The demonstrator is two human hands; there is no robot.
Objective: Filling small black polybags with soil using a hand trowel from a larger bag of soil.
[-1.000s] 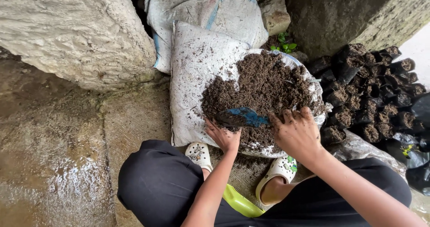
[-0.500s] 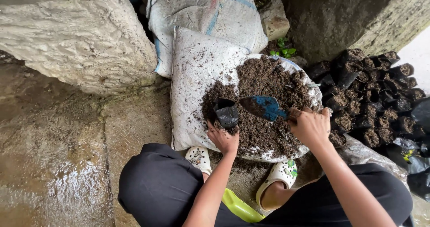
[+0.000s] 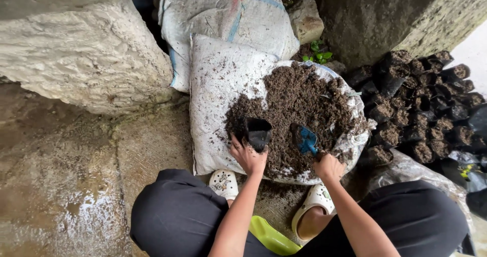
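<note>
A heap of dark soil (image 3: pixel 299 102) lies on a white sack (image 3: pixel 218 84) in front of me. My left hand (image 3: pixel 247 157) holds a small black plastic nursery bag (image 3: pixel 257 133) open against the near edge of the soil. My right hand (image 3: pixel 328 167) grips the handle of a blue trowel (image 3: pixel 305 138), whose blade digs into the soil just right of the bag. I am squatting, with my black-trousered knees and white clogs (image 3: pixel 223 183) below the sack.
Several soil-filled black nursery bags (image 3: pixel 421 110) are stacked at the right. A second white sack (image 3: pixel 228 19) leans behind. A large rough stone (image 3: pixel 86 54) is at the left, another rock (image 3: pixel 375 19) at the back right. A green object (image 3: pixel 271 236) lies between my legs. Wet concrete floor lies left.
My right hand has pulled the blue trowel back toward me and lower into the soil. The black bag in my left hand has come up and opened at the pile's edge.
</note>
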